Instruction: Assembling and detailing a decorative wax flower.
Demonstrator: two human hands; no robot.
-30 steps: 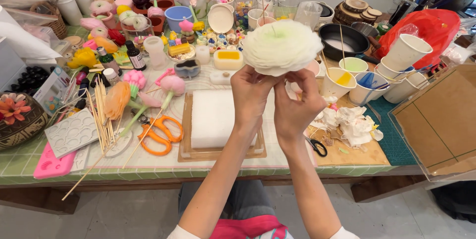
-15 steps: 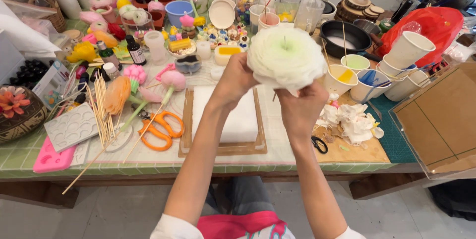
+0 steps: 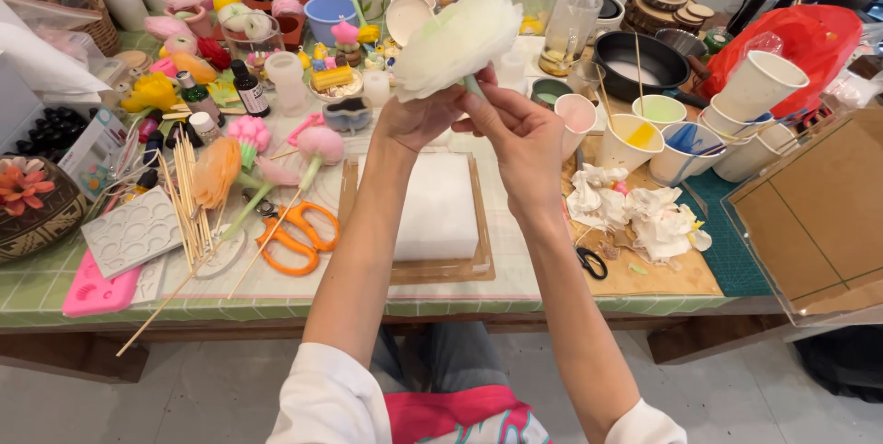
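I hold a large pale cream wax flower (image 3: 457, 41) with many layered petals up over the table, tilted with its face to the upper left. My left hand (image 3: 418, 118) grips it from below at its base. My right hand (image 3: 520, 136) pinches its short green stem just under the petals. Beneath my hands lies a white foam block (image 3: 435, 207) on a wooden board (image 3: 416, 269).
Orange scissors (image 3: 294, 234), bamboo skewers (image 3: 181, 196) and pink and orange wax flowers (image 3: 317, 146) lie to the left. Paper cups (image 3: 760, 85) with paint, a black pan (image 3: 637, 65), crumpled tissues (image 3: 644, 214) and small black scissors (image 3: 590, 263) sit to the right. A cardboard sheet (image 3: 814, 214) leans at far right.
The flower went from facing me to tilted up and left. My left hand shifted under its base and my right hand moved onto the stem.
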